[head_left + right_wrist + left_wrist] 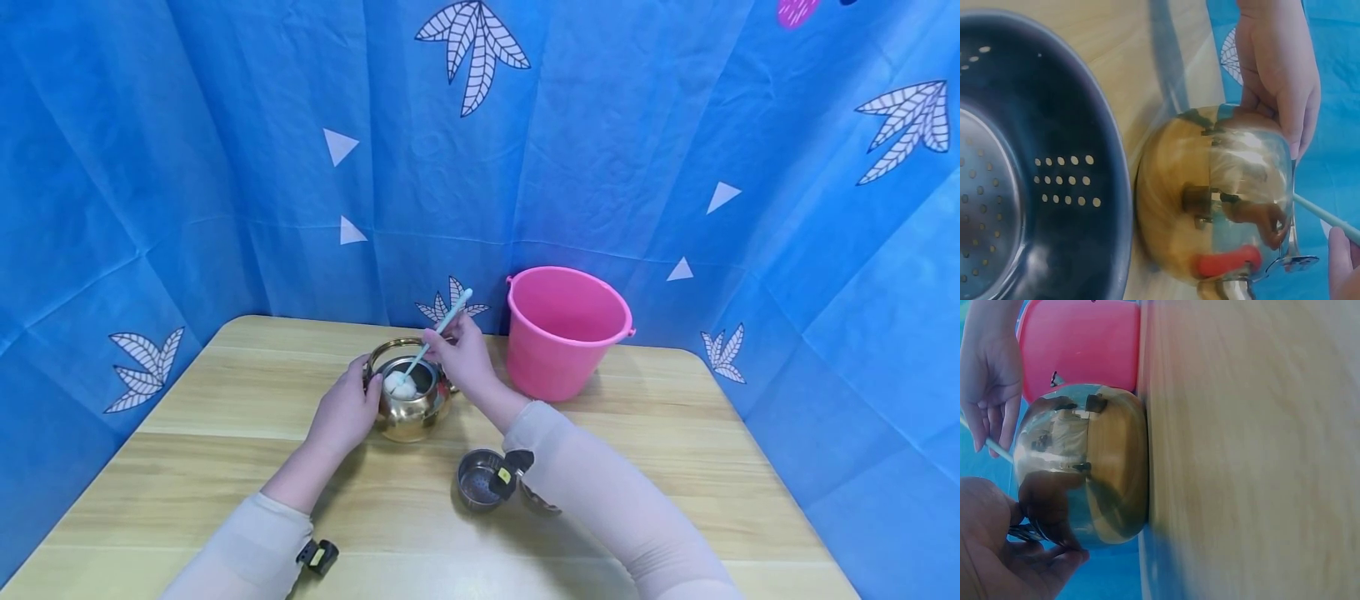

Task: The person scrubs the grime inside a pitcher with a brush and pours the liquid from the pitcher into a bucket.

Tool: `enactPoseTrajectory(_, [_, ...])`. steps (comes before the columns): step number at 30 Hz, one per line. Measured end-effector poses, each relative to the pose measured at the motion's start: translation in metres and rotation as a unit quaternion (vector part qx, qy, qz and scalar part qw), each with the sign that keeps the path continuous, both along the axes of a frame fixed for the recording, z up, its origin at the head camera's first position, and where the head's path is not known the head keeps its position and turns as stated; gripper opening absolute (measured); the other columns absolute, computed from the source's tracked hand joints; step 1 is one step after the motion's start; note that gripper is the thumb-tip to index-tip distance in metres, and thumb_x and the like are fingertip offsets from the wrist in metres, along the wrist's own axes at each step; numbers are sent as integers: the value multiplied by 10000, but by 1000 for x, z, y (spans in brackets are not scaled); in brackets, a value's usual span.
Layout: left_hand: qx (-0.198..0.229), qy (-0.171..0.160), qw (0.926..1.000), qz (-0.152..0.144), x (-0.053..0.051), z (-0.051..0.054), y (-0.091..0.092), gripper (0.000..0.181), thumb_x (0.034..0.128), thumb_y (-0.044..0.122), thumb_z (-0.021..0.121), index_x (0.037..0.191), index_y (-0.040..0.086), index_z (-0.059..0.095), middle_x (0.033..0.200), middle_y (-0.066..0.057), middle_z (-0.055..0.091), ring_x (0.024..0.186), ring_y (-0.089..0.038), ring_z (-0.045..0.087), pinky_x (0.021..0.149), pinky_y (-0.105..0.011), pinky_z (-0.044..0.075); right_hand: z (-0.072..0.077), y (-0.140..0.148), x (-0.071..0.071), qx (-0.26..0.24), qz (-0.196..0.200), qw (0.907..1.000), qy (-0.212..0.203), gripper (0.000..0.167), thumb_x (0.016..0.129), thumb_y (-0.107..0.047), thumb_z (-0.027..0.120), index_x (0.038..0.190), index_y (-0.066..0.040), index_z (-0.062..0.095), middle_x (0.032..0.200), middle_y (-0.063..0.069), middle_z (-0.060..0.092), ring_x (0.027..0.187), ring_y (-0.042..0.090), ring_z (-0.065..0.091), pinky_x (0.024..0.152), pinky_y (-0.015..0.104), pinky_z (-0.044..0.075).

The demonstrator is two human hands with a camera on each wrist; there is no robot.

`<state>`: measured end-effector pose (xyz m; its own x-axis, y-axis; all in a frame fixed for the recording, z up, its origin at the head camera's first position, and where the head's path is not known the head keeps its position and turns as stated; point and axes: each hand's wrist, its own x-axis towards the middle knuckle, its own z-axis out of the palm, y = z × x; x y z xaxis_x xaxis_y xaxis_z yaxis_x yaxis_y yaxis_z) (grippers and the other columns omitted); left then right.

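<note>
Fingers of our right hand (467, 357) pinch a slim mint-green rod (452, 317) whose rounded white head (401, 387) sits inside the open mouth of a shiny gold, round-bellied metal teapot (408, 422), as the head view shows. That teapot stands on the pale wood-grained surface (375, 517), left of a tall pink plastic bucket (551, 367). If we push the rod sideways harder than we brace, the pot could slide or tip, its polished belly probably giving little purchase. Our right arm reaches in diagonally; the left forearm comes up from the near side, our left hand (347, 410) gripping the pot's left flank with the thumb near the rim.

Through the left wrist view, we judge that a loose hold could let the pot twist, because our left fingers curl about one side only, up by the rim. Our right hand is held beside the mouth, wrist above the surface.

On the right wrist view, a round grey metal strainer (1072, 131) with punched holes looms before the pot; a dropped forearm could knock it. Our left fingers bend over the pot's far edge, while only part of the right hand shows.
</note>
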<state>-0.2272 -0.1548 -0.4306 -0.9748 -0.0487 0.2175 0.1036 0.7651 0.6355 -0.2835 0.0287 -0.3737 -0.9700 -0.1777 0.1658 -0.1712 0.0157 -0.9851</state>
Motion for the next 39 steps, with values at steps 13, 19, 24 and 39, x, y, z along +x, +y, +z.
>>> enactPoseTrajectory(13, [-39, 37, 10000, -14, 2, 2, 0, 530, 1074, 242, 423, 1491, -74, 337, 1412, -338, 484, 1235, -526, 515, 1022, -634, 418, -1, 1, 6, 184, -171, 9997, 70, 244, 962, -75, 666, 1125, 22, 513, 1050, 170, 651, 953, 301, 719, 770, 284, 601])
enactPoseTrajectory(19, [-24, 68, 10000, -23, 2, 2, 0, 529, 1074, 245, 427, 1491, -68, 339, 1415, -331, 486, 1235, -526, 515, 1022, -636, 418, 0, 2, 10, 392, -250, 9987, 211, 233, 946, -78, 689, 1097, 15, 538, 1031, 154, 676, 921, 275, 724, 769, 274, 599])
enactPoseTrajectory(24, [-29, 62, 10000, -39, 2, 2, 0, 527, 1073, 242, 429, 1492, -64, 341, 1405, -333, 495, 1228, -530, 518, 1015, -640, 420, -3, 2, 14, 743, -328, 9949, 605, 239, 933, -94, 710, 1079, 23, 562, 970, 130, 705, 854, 230, 718, 745, 270, 599])
enactPoseTrajectory(39, [8, 78, 10000, -61, 2, 0, -1, 536, 1068, 262, 439, 1492, -53, 346, 1409, -326, 496, 1228, -528, 521, 1013, -641, 425, -7, 6, 21, 1705, -358, 9682, 1797, 169, 929, -125, 723, 1026, -58, 602, 905, 42, 720, 841, 149, 678, 736, 273, 552])
